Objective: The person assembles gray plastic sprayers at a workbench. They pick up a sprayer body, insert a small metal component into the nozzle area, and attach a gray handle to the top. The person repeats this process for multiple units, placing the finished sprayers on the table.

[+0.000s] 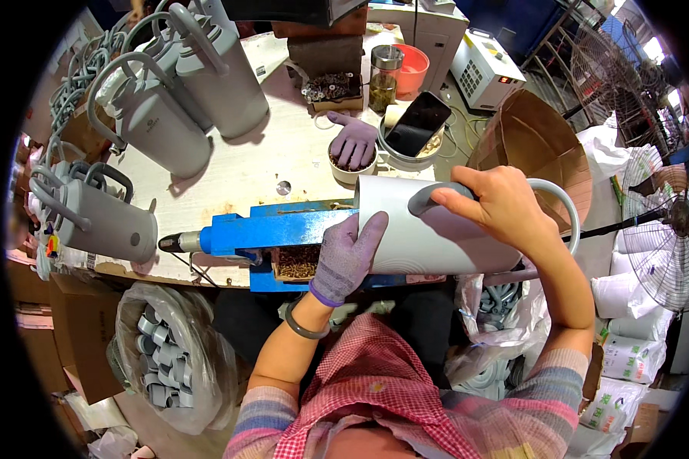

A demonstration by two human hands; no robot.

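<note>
Bare right-hand fingers (pixel 459 203) grip the dark-grey curved handle (pixel 429 199) of a large pale-grey cylindrical jug (pixel 432 243), right of centre. The purple-gloved left hand (pixel 346 256) touches its open left end, its hold unclear.

Bright light casts soft shadows; outer edges bend.

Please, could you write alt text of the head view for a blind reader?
A bare right hand grips the dark handle of a sideways grey can, while a gloved left hand touches its open end, at a blue fixture on a pale table. Similar cans stand at the left.
</note>
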